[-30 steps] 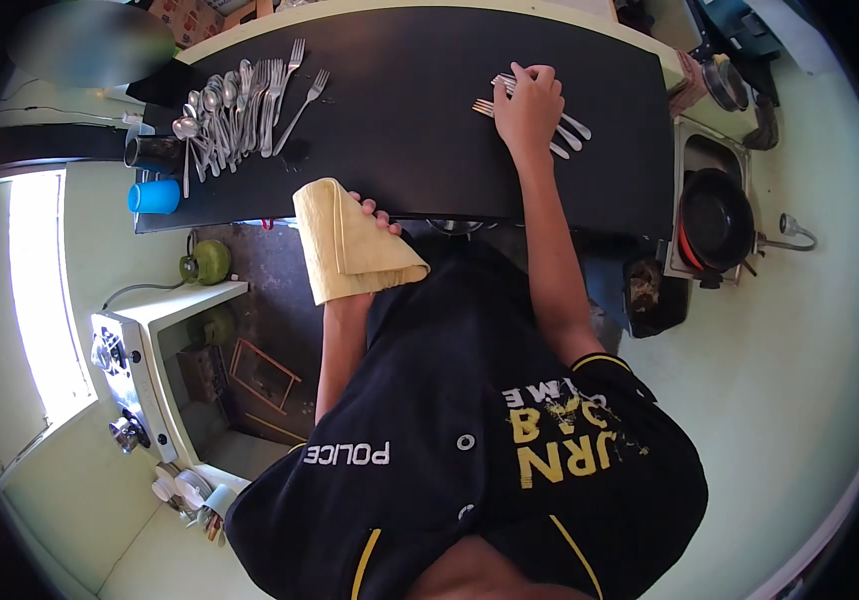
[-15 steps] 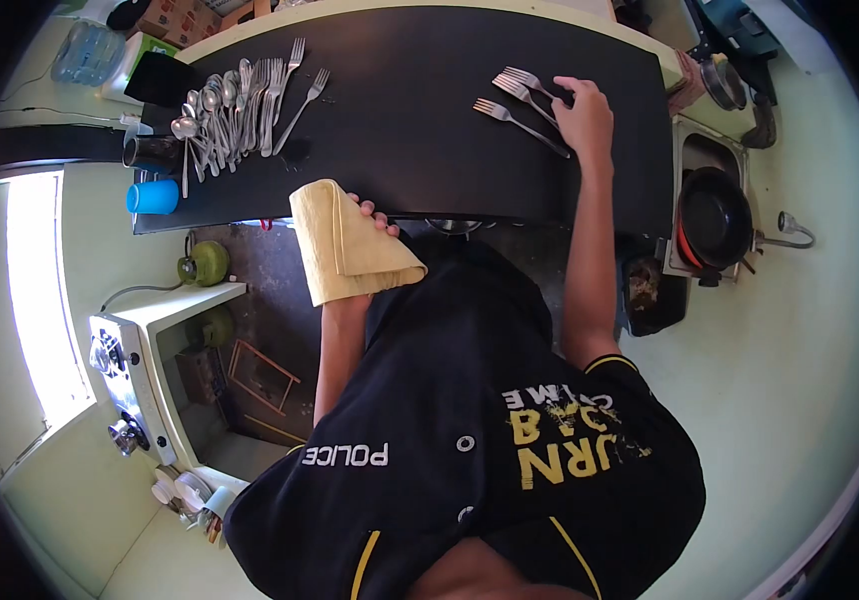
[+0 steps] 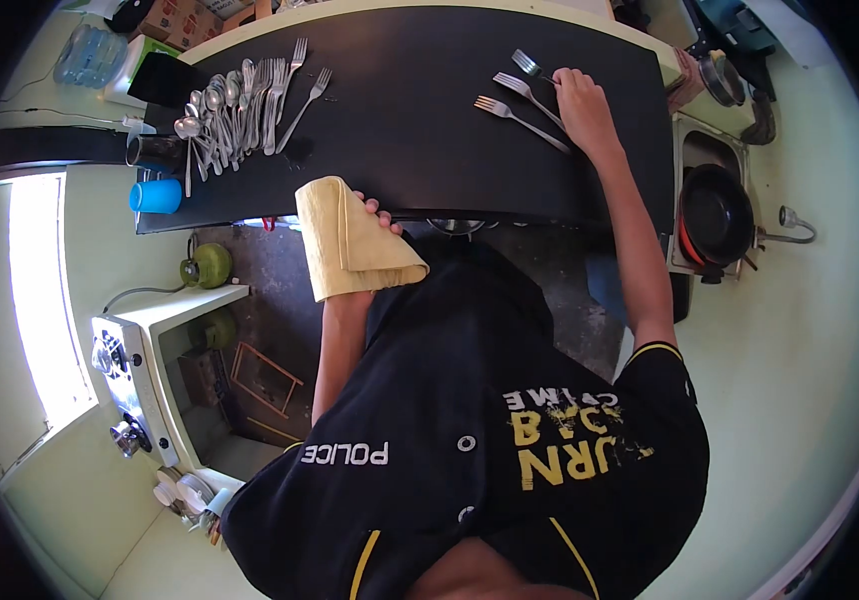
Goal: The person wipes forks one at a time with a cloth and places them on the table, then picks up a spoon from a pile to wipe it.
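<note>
In the head view, my left hand is closed around a folded yellow cloth at the table's near edge. At the table's right side my right hand pinches the handle of a fork, whose tines point to the far left. Two more forks lie just nearer to me: a middle fork and a near fork, roughly parallel. At the left of the black table is a pile of spoons and forks, with a single fork lying at its right side.
A blue cup and a dark mug stand at the table's left edge. To the right, a black pan sits over the sink. Down on the left are a stove and a green gas cylinder.
My right hand has closed on the farthest fork's handle, and that fork has shifted slightly up and turned. The left hand with the cloth has barely moved.
</note>
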Demonstrator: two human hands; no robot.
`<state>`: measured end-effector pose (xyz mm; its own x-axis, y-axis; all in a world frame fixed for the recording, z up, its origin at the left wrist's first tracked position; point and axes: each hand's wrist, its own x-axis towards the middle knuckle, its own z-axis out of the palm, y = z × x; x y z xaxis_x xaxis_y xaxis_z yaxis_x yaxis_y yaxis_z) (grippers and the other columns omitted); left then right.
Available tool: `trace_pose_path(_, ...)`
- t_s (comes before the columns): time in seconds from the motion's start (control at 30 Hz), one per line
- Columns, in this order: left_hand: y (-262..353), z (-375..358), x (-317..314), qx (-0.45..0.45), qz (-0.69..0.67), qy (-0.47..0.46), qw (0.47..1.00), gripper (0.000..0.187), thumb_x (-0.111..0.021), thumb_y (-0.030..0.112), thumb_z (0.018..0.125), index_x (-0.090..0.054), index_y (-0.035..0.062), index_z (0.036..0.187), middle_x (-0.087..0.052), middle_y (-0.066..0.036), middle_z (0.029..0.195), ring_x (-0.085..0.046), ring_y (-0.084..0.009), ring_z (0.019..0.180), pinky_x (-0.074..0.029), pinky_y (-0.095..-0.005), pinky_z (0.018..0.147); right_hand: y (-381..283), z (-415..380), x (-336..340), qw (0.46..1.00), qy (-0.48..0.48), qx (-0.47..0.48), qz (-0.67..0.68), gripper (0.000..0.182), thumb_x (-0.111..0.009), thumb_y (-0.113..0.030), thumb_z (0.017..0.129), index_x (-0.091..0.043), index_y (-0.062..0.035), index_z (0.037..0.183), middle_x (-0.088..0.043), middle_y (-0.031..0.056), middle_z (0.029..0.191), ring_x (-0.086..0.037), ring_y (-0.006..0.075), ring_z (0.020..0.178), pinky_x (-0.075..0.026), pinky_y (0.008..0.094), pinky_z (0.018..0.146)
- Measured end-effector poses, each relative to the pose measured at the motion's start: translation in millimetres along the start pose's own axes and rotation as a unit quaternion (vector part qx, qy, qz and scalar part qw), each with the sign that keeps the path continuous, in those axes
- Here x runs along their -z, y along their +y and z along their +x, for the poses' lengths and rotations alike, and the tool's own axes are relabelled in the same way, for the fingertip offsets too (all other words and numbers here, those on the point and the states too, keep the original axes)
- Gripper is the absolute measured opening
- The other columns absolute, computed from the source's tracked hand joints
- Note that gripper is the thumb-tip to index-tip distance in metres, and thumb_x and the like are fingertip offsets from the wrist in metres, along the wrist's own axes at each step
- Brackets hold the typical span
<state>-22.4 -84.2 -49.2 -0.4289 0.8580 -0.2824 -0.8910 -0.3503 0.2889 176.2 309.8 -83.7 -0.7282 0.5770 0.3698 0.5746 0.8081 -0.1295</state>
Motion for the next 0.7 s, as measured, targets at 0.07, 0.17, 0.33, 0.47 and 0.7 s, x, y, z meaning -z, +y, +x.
trace_pose_path(0.07,-0.8,-1.2,1.3,0.0,0.0,-0.004,1.0,0.034,-0.054,0.036,0.104,-0.055,0.0078,0.124,-0.06,-0.009,0.107,-0.059,-0.0262,0.094,-0.05,-0.0446,0.091,4.5,0.5,-5.7,1.0,0.005,-0.011,0.011,0.019,-0.053,-0.02,0.104,-0.058,-0.0059,0.117,-0.067,0.0144,0.1,-0.065,0.0339,0.097,-0.05,0.0471,0.084)
trace_pose_path(0.17,-1.1,-2.7,1.1,-0.004,0.002,-0.01,1.0,0.034,-0.053,0.036,0.104,-0.055,0.0078,0.124,-0.059,-0.009,0.107,-0.058,-0.0262,0.095,-0.05,-0.0446,0.091,2.3,1.6,1.2,0.993,0.021,-0.058,0.099,0.018,-0.051,-0.019,0.105,-0.058,-0.0053,0.114,-0.068,0.015,0.101,-0.065,0.0354,0.098,-0.05,0.0477,0.084)
trace_pose_path(0.33,-1.5,-4.5,-2.2,-0.008,-0.008,-0.005,1.0,0.034,-0.053,0.035,0.104,-0.055,0.0078,0.124,-0.059,-0.009,0.107,-0.059,-0.026,0.094,-0.05,-0.0445,0.091,-38.6,-9.4,32.6,0.992,0.006,-0.036,0.121,0.017,-0.054,-0.018,0.105,-0.059,-0.0047,0.114,-0.068,0.0148,0.101,-0.065,0.0352,0.097,-0.05,0.0469,0.085)
trace_pose_path(0.47,-2.4,-3.0,1.3,-0.004,0.003,0.004,1.0,0.033,-0.054,0.035,0.104,-0.055,0.0078,0.124,-0.059,-0.009,0.106,-0.059,-0.0259,0.094,-0.05,-0.0442,0.09,-56.3,-19.0,23.5,0.998,0.01,-0.006,0.063,0.017,-0.058,-0.018,0.103,-0.061,-0.0063,0.114,-0.066,0.0117,0.098,-0.065,0.0315,0.093,-0.05,0.0455,0.081)
trace_pose_path(0.7,-5.0,-2.3,0.0,-0.01,0.011,0.002,1.0,0.032,-0.054,0.035,0.104,-0.055,0.0083,0.123,-0.059,-0.009,0.105,-0.059,-0.0257,0.093,-0.05,-0.0436,0.09,-57.8,-21.2,11.8,0.999,0.027,0.0,0.02,0.015,-0.061,-0.022,0.102,-0.062,-0.0107,0.112,-0.061,0.0073,0.093,-0.064,0.026,0.09,-0.05,0.0412,0.076)
